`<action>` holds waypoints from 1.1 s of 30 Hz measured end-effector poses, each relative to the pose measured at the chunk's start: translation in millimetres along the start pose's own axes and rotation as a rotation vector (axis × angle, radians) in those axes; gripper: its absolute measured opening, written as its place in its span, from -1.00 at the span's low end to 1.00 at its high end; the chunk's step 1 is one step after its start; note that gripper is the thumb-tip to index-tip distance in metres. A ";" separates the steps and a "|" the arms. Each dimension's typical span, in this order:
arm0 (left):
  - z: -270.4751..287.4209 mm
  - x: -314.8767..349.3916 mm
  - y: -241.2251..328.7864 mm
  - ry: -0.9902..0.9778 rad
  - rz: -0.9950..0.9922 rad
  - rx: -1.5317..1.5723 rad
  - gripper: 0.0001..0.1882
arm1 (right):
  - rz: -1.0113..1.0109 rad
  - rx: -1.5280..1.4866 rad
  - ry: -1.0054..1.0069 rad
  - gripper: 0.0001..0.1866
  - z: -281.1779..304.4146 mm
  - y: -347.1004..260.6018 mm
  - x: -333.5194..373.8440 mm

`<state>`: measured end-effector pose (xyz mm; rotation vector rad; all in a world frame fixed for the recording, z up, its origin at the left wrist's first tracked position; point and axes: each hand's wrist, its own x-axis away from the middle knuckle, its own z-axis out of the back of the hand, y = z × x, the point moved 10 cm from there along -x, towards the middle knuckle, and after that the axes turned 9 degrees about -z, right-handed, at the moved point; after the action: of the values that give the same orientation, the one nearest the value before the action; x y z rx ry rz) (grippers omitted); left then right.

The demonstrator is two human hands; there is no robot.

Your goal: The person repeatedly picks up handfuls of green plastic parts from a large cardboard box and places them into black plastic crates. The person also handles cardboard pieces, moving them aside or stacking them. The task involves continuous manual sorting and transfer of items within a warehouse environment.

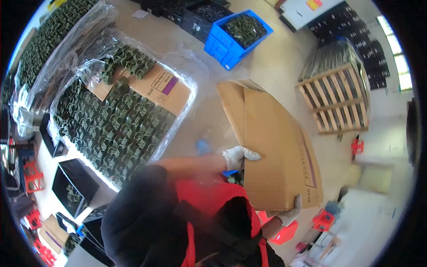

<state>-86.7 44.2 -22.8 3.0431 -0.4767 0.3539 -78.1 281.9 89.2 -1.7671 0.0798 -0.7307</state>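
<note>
A large brown cardboard box [278, 147] with a purple stripe is held up in front of me, its flaps standing out at the far end. My left hand [240, 158], in a whitish glove, is closed on the box's near left edge, thumb lying over the outside. At the lower right corner, my right hand [291, 212], also gloved, grips the bottom edge, with most of its fingers hidden. Just below my left hand, a bit of blue and some dark green pieces show past the cardboard.
To the left, a wrapped stack of green camouflage-patterned pieces [115, 129] sits with cardboard on top. A blue crate [229, 44] of similar pieces stands ahead, beside black crates [195, 24]. A wooden pallet [336, 100] leans at the right; red stools [324, 220] stand nearer.
</note>
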 end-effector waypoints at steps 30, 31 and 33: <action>4.3 -177.3 811.2 0.167 -1.043 -0.238 -0.50 | -0.282 0.221 -1.072 -0.66 -964.2 66.2 -174.7; -5.8 -168.4 834.4 0.209 -1.085 -0.259 -0.47 | -0.327 0.222 -1.105 -0.66 -992.0 65.7 -166.1; -24.6 -155.3 888.9 0.280 -1.172 -0.311 -0.41 | -0.300 0.199 -1.165 -0.65 -1051.2 63.8 -147.0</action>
<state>-508.3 -753.9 -30.0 2.3613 1.0936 0.5127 -712.9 -570.6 117.7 -1.7772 -1.0148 0.1741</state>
